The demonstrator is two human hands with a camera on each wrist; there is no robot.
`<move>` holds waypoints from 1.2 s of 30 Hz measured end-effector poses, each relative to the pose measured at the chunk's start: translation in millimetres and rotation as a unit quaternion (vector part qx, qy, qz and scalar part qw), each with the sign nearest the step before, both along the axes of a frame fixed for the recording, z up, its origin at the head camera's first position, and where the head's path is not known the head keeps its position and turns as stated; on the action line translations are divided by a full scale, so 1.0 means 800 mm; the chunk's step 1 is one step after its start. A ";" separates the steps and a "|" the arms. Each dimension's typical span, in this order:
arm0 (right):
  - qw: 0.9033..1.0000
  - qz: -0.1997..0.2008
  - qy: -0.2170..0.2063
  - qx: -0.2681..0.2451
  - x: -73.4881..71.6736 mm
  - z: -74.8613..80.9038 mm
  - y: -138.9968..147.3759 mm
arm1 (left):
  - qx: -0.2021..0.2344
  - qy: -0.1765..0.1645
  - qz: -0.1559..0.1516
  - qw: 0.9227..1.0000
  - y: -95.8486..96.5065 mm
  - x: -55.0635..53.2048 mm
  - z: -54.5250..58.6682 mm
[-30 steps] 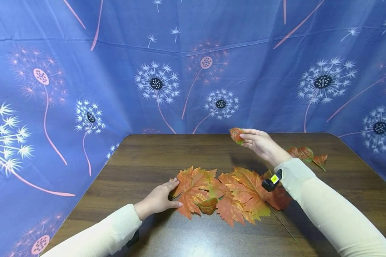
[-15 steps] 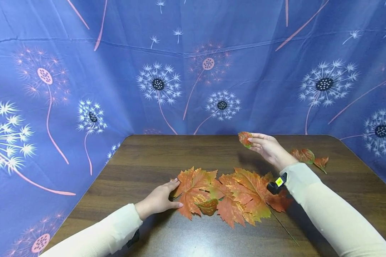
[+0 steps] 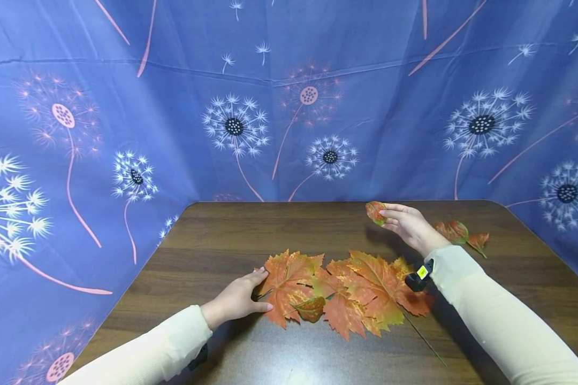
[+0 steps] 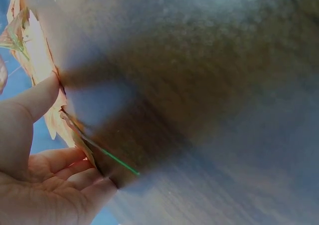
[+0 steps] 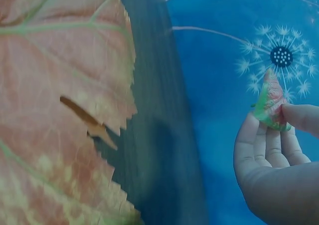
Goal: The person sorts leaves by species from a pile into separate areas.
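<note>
My right hand is raised over the far part of the table, pinching a small red and green artificial leaf between thumb and fingers. The same leaf shows in the right wrist view. On the left, my left hand rests at the end of a row of orange artificial maple leaves, thumb and fingers apart and touching the leaf edge. In the left wrist view a thin green stem sticks out beside the fingers. A small green-brown leaf lies on the maple leaves.
More small red-green leaves lie at the back right of the brown wooden table. A long thin stem reaches from the maple leaves toward the front right. Behind the table hangs a blue dandelion-print cloth.
My right hand has moved right and slightly down with the small leaf still pinched. The left hand and the maple leaves have stayed in place.
</note>
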State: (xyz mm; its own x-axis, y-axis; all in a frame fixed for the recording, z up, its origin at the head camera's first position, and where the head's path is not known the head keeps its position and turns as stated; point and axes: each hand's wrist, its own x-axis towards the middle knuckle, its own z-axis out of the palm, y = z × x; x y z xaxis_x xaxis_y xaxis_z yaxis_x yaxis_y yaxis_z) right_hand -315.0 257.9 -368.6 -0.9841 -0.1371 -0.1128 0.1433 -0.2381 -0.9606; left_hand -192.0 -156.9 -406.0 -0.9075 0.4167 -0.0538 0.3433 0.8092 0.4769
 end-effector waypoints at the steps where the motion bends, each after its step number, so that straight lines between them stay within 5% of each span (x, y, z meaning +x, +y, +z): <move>1: 1.000 -0.002 -0.001 0.002 0.000 -0.001 0.002 | 0.000 0.001 -0.001 1.000 0.000 0.000 0.000; 17: 0.997 -0.025 0.010 0.079 0.004 -0.011 0.039 | 0.006 0.006 -0.004 1.000 0.001 0.002 0.002; 22: 0.983 -0.042 0.032 0.174 0.002 -0.012 0.055 | 0.006 0.004 -0.001 1.000 0.001 0.004 0.003; 36: 0.945 -0.067 0.015 0.320 0.011 -0.012 0.095 | 0.009 0.002 0.000 1.000 0.001 0.006 0.004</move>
State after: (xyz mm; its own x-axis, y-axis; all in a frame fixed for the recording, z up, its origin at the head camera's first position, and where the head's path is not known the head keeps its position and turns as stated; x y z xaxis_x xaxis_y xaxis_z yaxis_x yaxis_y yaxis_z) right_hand -306.3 334.1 -378.0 -0.9920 0.0758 -0.1014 0.1227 0.3793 -0.9171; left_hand -187.2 -155.9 -403.0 -0.9075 0.4179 -0.0430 0.3452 0.8001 0.4906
